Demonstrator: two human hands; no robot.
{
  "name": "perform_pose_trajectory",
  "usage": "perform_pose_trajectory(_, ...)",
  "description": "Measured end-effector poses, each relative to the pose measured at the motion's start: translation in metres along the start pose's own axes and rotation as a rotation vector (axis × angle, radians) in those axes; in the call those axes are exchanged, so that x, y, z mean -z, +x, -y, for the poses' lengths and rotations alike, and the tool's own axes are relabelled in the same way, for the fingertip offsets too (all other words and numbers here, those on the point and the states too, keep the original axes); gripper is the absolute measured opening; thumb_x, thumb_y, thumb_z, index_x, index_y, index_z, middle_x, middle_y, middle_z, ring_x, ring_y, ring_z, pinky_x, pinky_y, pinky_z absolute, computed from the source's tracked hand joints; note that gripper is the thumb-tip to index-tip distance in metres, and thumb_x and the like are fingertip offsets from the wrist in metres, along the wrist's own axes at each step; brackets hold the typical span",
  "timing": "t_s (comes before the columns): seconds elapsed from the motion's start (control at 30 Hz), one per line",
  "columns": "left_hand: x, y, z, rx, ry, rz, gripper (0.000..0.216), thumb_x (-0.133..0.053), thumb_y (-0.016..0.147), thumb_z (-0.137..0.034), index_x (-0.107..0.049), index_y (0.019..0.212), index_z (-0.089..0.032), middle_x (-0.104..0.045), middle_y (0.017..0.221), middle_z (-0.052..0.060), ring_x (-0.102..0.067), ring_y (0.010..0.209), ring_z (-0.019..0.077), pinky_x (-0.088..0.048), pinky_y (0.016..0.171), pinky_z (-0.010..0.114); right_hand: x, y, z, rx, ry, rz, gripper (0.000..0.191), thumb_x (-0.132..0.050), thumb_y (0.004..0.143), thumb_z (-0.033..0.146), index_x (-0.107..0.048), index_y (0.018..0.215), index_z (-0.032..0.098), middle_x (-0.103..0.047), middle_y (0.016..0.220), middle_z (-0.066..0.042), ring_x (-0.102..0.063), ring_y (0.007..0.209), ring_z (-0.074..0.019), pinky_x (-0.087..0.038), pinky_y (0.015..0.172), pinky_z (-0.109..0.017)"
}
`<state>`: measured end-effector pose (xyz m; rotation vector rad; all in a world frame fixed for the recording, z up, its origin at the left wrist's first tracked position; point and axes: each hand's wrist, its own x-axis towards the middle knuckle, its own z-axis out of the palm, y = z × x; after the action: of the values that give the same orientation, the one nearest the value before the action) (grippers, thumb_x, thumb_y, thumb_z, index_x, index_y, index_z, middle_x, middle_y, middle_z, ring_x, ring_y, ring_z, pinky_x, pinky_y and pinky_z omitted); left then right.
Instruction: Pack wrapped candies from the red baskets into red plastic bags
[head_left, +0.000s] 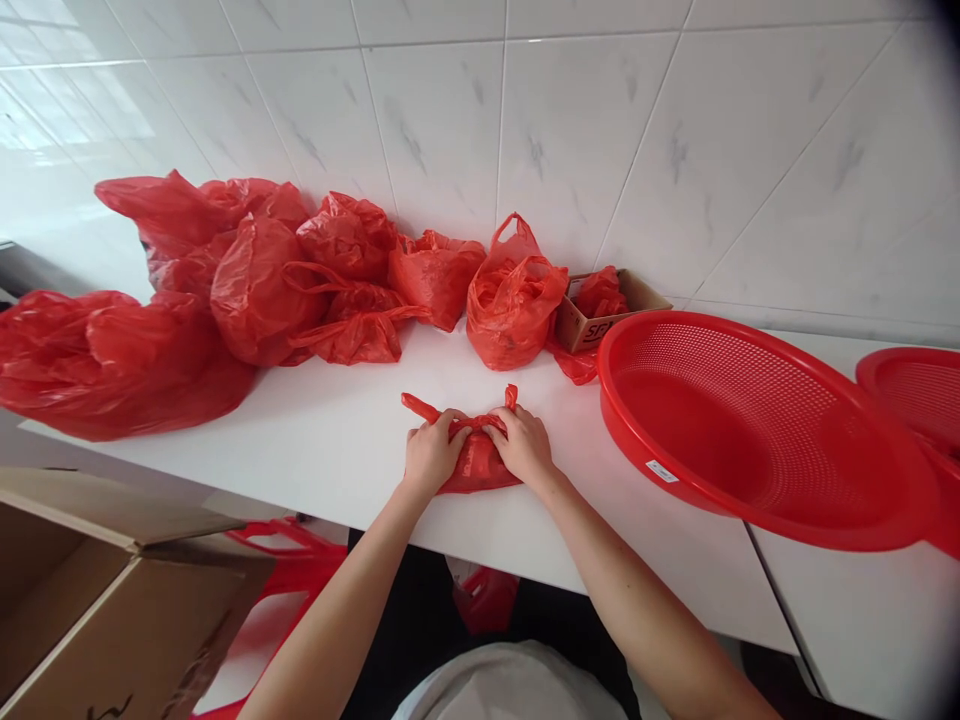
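Note:
A small red plastic bag [480, 465] lies on the white table right in front of me. Its two handle ends stick up past my hands, one to the left and one to the right, and the twisted neck between them looks knotted. My left hand [435, 450] is closed on the left side of the neck, thumb turned inward. On the right side, my right hand [525, 442] pinches the same neck, its thumb near the other thumb. The contents of the bag are hidden by the red plastic.
Several filled red bags [259, 290] line the tiled wall from the left. Beyond them stands a tied bag [514, 310] beside a small cardboard box [581, 332]. A large red basket [675, 470] sits at right, and an open carton [142, 630] at lower left.

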<state>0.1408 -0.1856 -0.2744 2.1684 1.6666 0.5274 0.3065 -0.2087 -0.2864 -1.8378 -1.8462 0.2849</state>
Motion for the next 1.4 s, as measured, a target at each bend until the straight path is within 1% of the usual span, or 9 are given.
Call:
perform_pose_trajectory(0.4,-0.001,0.0,-0.001,0.001,0.009,0.004,0.021,-0.05,0.088,-0.026,-0.06,0.106,-0.025,-0.073,0.085,0.002,-0.068,0.083,0.0272,-0.043,0.086,0.043,-0.001,0.001,-0.001,-0.003,0.034,0.011,0.015,-0.059,0.09,0.023,-0.068,0.101,0.021,-0.067,0.096,-0.008,-0.06,0.091,-0.0248,-0.041,0.083,-0.036)
perform_pose_trajectory(0.53,0.01,-0.007,0.006,-0.037,-0.027,0.015,0.026,-0.053,0.088,-0.03,-0.059,0.112,-0.025,-0.074,0.099,0.002,-0.068,0.088,0.0241,-0.048,0.081,0.036,0.007,-0.001,-0.009,0.027,0.155,-0.01,0.023,-0.06,0.09,0.038,-0.066,0.105,0.022,-0.068,0.102,-0.006,-0.062,0.095,-0.0224,-0.044,0.085,-0.032)
perform_pose_trajectory(0.6,0.022,-0.011,0.015,-0.083,-0.037,0.032,0.031,-0.052,0.09,-0.038,-0.058,0.118,-0.027,-0.073,0.107,0.001,-0.068,0.092,0.0217,-0.049,0.079,0.031,0.012,-0.002,-0.014,0.041,0.229,-0.016,0.031,-0.05,0.095,0.048,-0.066,0.104,0.023,-0.069,0.101,-0.004,-0.063,0.091,-0.0188,-0.045,0.08,-0.028)
perform_pose_trajectory(0.67,0.036,-0.016,0.024,-0.122,-0.018,0.03,0.03,-0.044,0.095,-0.043,-0.061,0.114,-0.028,-0.073,0.108,0.001,-0.066,0.094,0.0214,-0.048,0.08,0.031,0.016,-0.002,-0.017,0.032,0.28,-0.035,0.039,-0.04,0.098,0.052,-0.065,0.091,0.022,-0.068,0.089,-0.004,-0.062,0.08,-0.0173,-0.044,0.072,-0.026)
perform_pose_trajectory(0.8,0.057,-0.026,0.038,-0.154,0.081,-0.041,0.035,-0.037,0.096,-0.044,-0.062,0.08,-0.025,-0.069,0.078,0.004,-0.061,0.082,0.0255,-0.041,0.087,0.041,0.016,-0.001,-0.014,-0.007,0.329,-0.102,0.048,-0.046,0.093,0.056,-0.043,0.058,0.022,-0.05,0.059,-0.001,-0.046,0.058,-0.0158,-0.034,0.06,-0.028)
perform_pose_trajectory(0.93,0.063,-0.037,0.04,-0.156,0.111,-0.108,0.04,-0.036,0.096,-0.043,-0.042,0.061,-0.024,-0.049,0.057,0.001,-0.049,0.062,0.0217,-0.038,0.079,0.039,0.019,-0.004,-0.004,-0.06,0.435,-0.183,0.052,-0.048,0.09,0.056,-0.026,0.057,0.023,-0.032,0.053,0.004,-0.03,0.053,-0.0122,-0.027,0.055,-0.027)
perform_pose_trajectory(1.07,0.068,-0.052,0.036,-0.171,0.081,-0.111,0.042,-0.031,0.097,-0.041,-0.026,0.059,-0.023,-0.034,0.053,-0.002,-0.038,0.054,0.0179,-0.038,0.074,0.035,0.023,-0.009,0.001,-0.132,0.611,-0.227,0.048,-0.043,0.091,0.053,-0.018,0.063,0.023,-0.021,0.056,0.005,-0.025,0.053,-0.0105,-0.027,0.05,-0.025)
perform_pose_trajectory(1.23,0.076,-0.066,0.043,-0.087,0.002,-0.063,0.043,-0.032,0.095,-0.044,-0.025,0.058,-0.023,-0.027,0.05,-0.004,-0.029,0.05,0.0155,-0.038,0.071,0.033,0.02,-0.009,0.003,-0.168,0.773,-0.229,0.045,-0.049,0.087,0.042,-0.015,0.064,0.024,-0.018,0.057,0.005,-0.022,0.053,-0.0097,-0.025,0.047,-0.024)
perform_pose_trajectory(1.4,0.077,-0.064,0.058,-0.014,-0.034,-0.068,0.045,-0.033,0.093,-0.048,-0.024,0.057,-0.022,-0.023,0.051,-0.005,-0.026,0.05,0.014,-0.037,0.067,0.031,0.014,-0.006,0.007,-0.178,0.809,-0.215,0.043,-0.047,0.087,0.039,-0.014,0.064,0.024,-0.017,0.057,0.005,-0.021,0.052,-0.0098,-0.024,0.047,-0.024)
